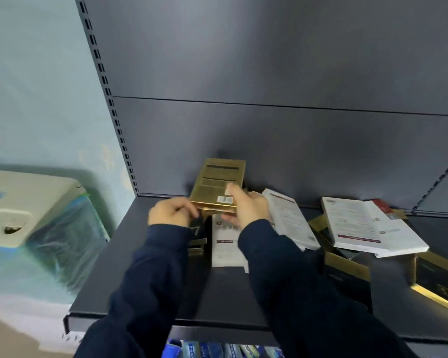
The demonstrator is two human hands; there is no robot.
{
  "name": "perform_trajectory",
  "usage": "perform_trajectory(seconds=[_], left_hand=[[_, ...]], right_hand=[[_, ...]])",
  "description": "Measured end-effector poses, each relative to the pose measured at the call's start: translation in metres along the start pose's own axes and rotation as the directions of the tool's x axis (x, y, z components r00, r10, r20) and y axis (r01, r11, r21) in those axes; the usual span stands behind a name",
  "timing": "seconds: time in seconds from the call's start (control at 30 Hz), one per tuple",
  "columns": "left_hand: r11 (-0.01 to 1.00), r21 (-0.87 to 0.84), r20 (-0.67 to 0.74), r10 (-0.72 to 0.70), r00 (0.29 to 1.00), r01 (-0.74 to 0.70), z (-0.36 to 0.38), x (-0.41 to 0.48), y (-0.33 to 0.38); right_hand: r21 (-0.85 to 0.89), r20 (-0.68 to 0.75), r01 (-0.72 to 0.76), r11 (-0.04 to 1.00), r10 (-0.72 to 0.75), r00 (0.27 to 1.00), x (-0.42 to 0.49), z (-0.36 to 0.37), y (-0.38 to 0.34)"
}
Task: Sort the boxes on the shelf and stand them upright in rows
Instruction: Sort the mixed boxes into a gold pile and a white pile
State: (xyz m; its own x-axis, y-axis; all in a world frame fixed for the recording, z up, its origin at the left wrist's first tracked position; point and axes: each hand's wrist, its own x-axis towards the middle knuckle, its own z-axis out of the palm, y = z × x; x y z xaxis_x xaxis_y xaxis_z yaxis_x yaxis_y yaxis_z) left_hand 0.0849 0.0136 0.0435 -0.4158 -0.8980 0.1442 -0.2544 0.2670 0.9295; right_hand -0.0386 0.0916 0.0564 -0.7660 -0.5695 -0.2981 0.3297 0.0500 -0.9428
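Gold box, one, tilted near the back edge of the shelf: left hand pinches its corner, right hand grips its side. Three white boxes lie flat.

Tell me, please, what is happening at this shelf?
A person in dark sleeves holds a gold box tilted above the shelf, the right hand gripping its right side, the left hand pinching its lower left corner. White boxes and black-and-gold boxes lie flat or askew beside it; no upright row shows yet.

Gold box with dark stripes, white boxes, dark grey shelf, navy sleeves
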Motion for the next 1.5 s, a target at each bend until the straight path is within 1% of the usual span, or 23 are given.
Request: perform_trajectory(seconds=[0.07, 0.13, 0.2, 0.23, 0.3, 0.33, 0.4, 0.47, 0.53, 0.6, 0.7, 0.73, 0.8, 0.87, 0.97, 1.07, 1.1, 1.13, 1.2, 1.23, 1.27, 1.37, 1.5], left_hand=[[0.998, -0.052, -0.111, -0.029, 0.993, 0.023, -0.036, 0.003, -0.013], [0.985, -0.145, -0.235, -0.123, 0.964, 0.091, -0.058, 0.007, -0.030], [0.966, -0.200, -0.270, -0.216, 0.938, 0.164, -0.063, 0.011, -0.047], [0.960, -0.197, -0.216, -0.241, 0.946, 0.199, -0.059, 0.010, -0.053], [0.962, -0.137, -0.034, -0.241, 0.970, 0.234, -0.047, 0.007, -0.059], [0.964, -0.117, 0.032, -0.238, 0.971, 0.241, -0.041, 0.007, -0.062], [0.962, -0.137, 0.104, -0.223, 0.969, 0.236, -0.033, 0.009, -0.062], [0.962, -0.130, 0.145, -0.223, 0.964, 0.242, -0.030, 0.012, -0.058], [0.963, -0.101, 0.177, -0.229, 0.957, 0.249, -0.026, 0.015, -0.054], [0.972, -0.044, 0.152, -0.223, 0.963, 0.232, -0.022, 0.017, -0.053], [0.978, 0.055, 0.135, -0.207, 0.969, 0.201, -0.022, 0.017, -0.050], [0.976, 0.086, 0.128, -0.208, 0.970, 0.198, -0.022, 0.016, -0.046], [0.975, 0.178, 0.055, -0.141, 0.988, 0.129, -0.023, 0.013, -0.029], [0.965, 0.264, -0.082, 0.023, 0.996, 0.000, -0.021, 0.009, -0.009], [0.937, 0.252, -0.185, 0.291, 0.938, -0.241, -0.004, -0.009, 0.028], [0.897, 0.209, -0.076, 0.412, 0.908, -0.390, 0.035, -0.023, 0.044], [0.878, 0.225, 0.001, 0.434, 0.901, -0.423, 0.052, -0.028, 0.045], [0.868, 0.236, 0.100, 0.425, 0.900, -0.437, 0.070, -0.033, 0.045], [0.877, 0.249, 0.313, 0.329, 0.891, -0.411, 0.106, -0.046, 0.043], [0.879, 0.260, 0.404, 0.277, 0.872, -0.399, 0.124, -0.053, 0.040], [0.877, 0.276, 0.478, 0.231, 0.847, -0.394, 0.140, -0.060, 0.039], [0.887, 0.306, 0.641, 0.078, 0.763, -0.347, 0.176, -0.077, 0.041], [0.879, 0.399, 0.728, -0.132, 0.673, -0.260, 0.216, -0.094, 0.043]], right_hand=[[-0.050, 0.099, -0.038, 0.998, 0.043, 0.994, -0.009, 0.023, 0.014], [-0.180, 0.140, -0.039, 0.983, 0.065, 0.988, -0.016, 0.042, 0.029], [-0.375, 0.143, -0.021, 0.927, 0.081, 0.986, -0.022, 0.057, 0.038], [-0.501, 0.136, 0.018, 0.865, 0.058, 0.989, -0.022, 0.061, 0.040], [-0.740, 0.106, 0.118, 0.662, -0.058, 0.993, -0.022, 0.069, 0.040], [-0.811, 0.089, 0.143, 0.568, -0.122, 0.988, -0.023, 0.072, 0.038], [-0.860, 0.044, 0.120, 0.497, -0.161, 0.986, -0.021, 0.073, 0.038], [-0.812, 0.018, 0.059, 0.581, -0.076, 0.997, -0.018, 0.067, 0.036], [-0.701, 0.080, -0.002, 0.713, 0.081, 0.994, -0.016, 0.057, 0.036], [-0.664, 0.159, -0.027, 0.747, 0.177, 0.971, -0.015, 0.054, 0.038], [-0.575, 0.226, -0.161, 0.802, 0.345, 0.911, -0.017, 0.054, 0.040], [-0.545, 0.238, -0.162, 0.823, 0.336, 0.911, -0.014, 0.049, 0.038], [-0.517, 0.180, -0.075, 0.853, 0.194, 0.964, -0.005, 0.026, 0.026], [-0.465, 0.019, 0.011, 0.885, -0.002, 1.000, 0.014, -0.012, 0.015], [-0.470, -0.215, -0.007, 0.883, -0.107, 0.971, 0.047, -0.082, 0.002], [-0.589, -0.361, -0.040, 0.807, -0.219, 0.906, 0.064, -0.146, -0.002], [-0.675, -0.379, -0.074, 0.734, -0.258, 0.889, 0.065, -0.164, -0.004], [-0.781, -0.379, -0.142, 0.609, -0.279, 0.883, 0.064, -0.180, -0.004], [-0.914, -0.364, -0.286, 0.286, -0.270, 0.892, 0.063, -0.206, -0.002], [-0.920, -0.382, -0.343, 0.189, -0.236, 0.894, 0.062, -0.216, 0.000], [-0.909, -0.414, -0.391, 0.144, -0.205, 0.887, 0.061, -0.223, 0.002], [-0.862, -0.500, -0.474, 0.182, -0.144, 0.854, 0.065, -0.234, 0.015], [-0.849, -0.506, -0.455, 0.267, -0.166, 0.847, 0.066, -0.241, 0.018]])
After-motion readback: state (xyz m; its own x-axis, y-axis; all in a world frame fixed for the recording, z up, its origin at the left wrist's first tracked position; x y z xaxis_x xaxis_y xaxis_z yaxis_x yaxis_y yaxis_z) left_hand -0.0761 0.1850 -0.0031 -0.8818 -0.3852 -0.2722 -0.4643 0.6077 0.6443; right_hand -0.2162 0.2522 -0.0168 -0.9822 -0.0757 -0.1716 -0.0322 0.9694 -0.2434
